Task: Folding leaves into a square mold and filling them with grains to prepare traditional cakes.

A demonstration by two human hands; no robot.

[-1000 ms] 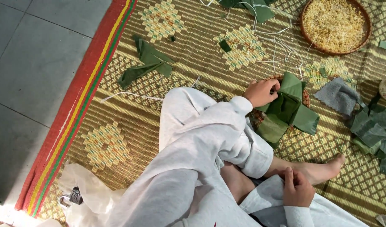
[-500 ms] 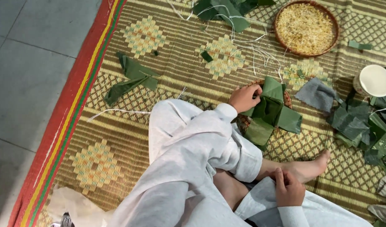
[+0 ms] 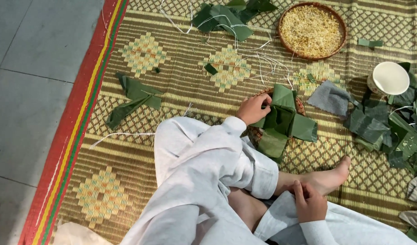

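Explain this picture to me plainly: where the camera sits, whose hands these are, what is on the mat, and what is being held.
The camera is worn on the person's head and looks down, so you see their own lap, white clothes and bare foot. They sit on a woven mat with a red border, laid on a grey tiled floor.

The left hand touches a set of folded green leaves that rests on a small basket. The right hand holds nothing separate; it rests on the white trouser cloth by the foot.

Around them lie a round basket of pale yellow grains, a white cup, a grey cloth, more green leaf pieces and thin white strings.
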